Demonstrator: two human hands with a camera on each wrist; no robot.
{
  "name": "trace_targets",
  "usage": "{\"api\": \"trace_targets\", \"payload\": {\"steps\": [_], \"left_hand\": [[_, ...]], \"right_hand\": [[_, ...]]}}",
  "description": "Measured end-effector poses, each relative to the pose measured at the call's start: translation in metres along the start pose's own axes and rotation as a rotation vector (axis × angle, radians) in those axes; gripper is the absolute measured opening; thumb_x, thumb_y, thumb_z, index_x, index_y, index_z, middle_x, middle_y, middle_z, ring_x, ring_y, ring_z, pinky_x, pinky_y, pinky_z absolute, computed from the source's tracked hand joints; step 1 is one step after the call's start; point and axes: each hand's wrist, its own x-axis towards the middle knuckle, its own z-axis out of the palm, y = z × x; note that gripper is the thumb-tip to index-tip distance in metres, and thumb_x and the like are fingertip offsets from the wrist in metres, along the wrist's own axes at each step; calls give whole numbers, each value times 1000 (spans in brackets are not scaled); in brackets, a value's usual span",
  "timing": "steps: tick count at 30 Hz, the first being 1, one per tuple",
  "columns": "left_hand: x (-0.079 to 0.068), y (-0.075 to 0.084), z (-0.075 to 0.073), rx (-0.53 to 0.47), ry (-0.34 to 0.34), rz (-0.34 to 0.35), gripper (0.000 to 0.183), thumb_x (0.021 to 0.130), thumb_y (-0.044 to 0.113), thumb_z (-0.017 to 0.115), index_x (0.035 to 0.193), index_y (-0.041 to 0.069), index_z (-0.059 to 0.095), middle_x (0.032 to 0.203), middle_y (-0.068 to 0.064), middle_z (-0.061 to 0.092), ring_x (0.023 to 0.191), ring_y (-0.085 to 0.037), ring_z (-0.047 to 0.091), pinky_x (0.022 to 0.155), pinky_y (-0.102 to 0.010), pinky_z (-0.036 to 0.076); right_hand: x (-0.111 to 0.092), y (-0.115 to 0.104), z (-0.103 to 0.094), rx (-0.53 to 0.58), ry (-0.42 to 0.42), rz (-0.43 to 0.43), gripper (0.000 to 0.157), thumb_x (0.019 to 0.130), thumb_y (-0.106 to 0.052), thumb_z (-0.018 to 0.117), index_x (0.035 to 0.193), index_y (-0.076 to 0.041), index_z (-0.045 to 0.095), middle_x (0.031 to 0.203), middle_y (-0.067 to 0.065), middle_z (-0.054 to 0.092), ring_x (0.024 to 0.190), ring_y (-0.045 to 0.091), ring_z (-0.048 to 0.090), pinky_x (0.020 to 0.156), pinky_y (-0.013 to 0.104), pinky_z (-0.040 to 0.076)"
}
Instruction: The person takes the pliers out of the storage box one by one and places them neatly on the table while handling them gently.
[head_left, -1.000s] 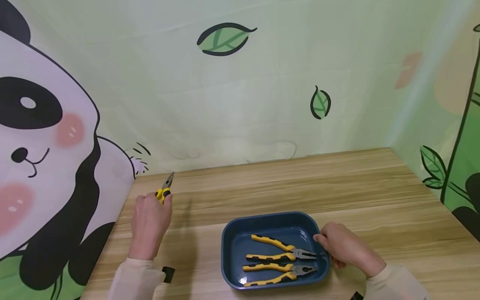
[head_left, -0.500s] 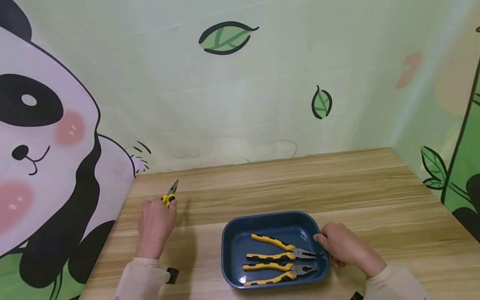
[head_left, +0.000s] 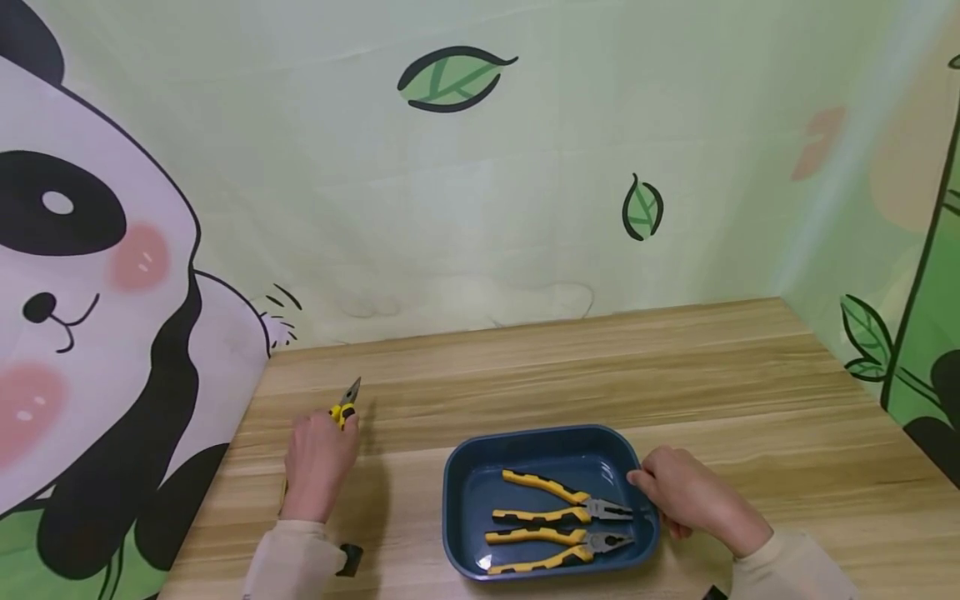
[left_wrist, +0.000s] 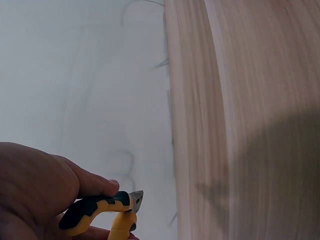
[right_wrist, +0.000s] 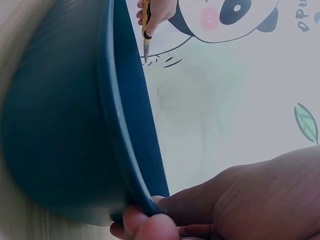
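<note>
My left hand (head_left: 321, 465) grips yellow-and-black needle-nose pliers (left_wrist: 95, 209) by the handles, their pointed grey jaws aimed away from me. It is raised over the left part of the table, casting a shadow on the wood. At the right end of a blue tray (head_left: 461, 450), my right hand (head_left: 693, 492) pinches the rim between thumb and fingers, as the right wrist view also shows. Inside the tray lie two more pliers, the upper pair (head_left: 547, 483) and the lower pair (head_left: 570, 533), both with handles spread and heads to the right.
The wood-grain table (head_left: 720, 375) runs back to a pale green wall cloth (head_left: 525, 167) printed with leaves. A large printed panda (head_left: 172, 333) covers the cloth along the table's left side.
My left hand, with the needle-nose pliers, has come nearer to me and slightly to the right. The right hand, tray and the two pliers inside have stayed in place.
</note>
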Motion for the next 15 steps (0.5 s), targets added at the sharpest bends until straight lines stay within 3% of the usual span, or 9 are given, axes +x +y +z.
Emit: {"api": "trace_targets", "payload": {"steps": [4, 11, 15], "left_hand": [[2, -3, 4, 16, 2, 11, 43, 103, 28, 59, 98, -14, 61, 99, -30, 53, 80, -39, 55, 62, -47, 47], [2, -7, 9, 18, -6, 35, 40, 103, 25, 60, 78, -7, 59, 94, -31, 54, 75, -38, 55, 59, -45, 46], [2, -8, 12, 19, -11, 42, 39, 102, 24, 59, 78, -7, 59, 97, -34, 53, 78, -39, 56, 62, -49, 47]], "right_hand": [[0, 0, 0, 2, 2, 2, 36, 106, -11, 55, 71, -5, 60, 44, -1, 50, 33, 8, 45, 38, 26, 43], [1, 0, 0, 3, 0, 3, 37, 107, -12, 55, 71, -6, 60, 44, -1, 50, 33, 8, 45, 38, 27, 43], [0, 0, 0, 2, 2, 6, 37, 107, -12, 55, 71, -6, 60, 44, -1, 50, 33, 8, 44, 38, 27, 43]]}}
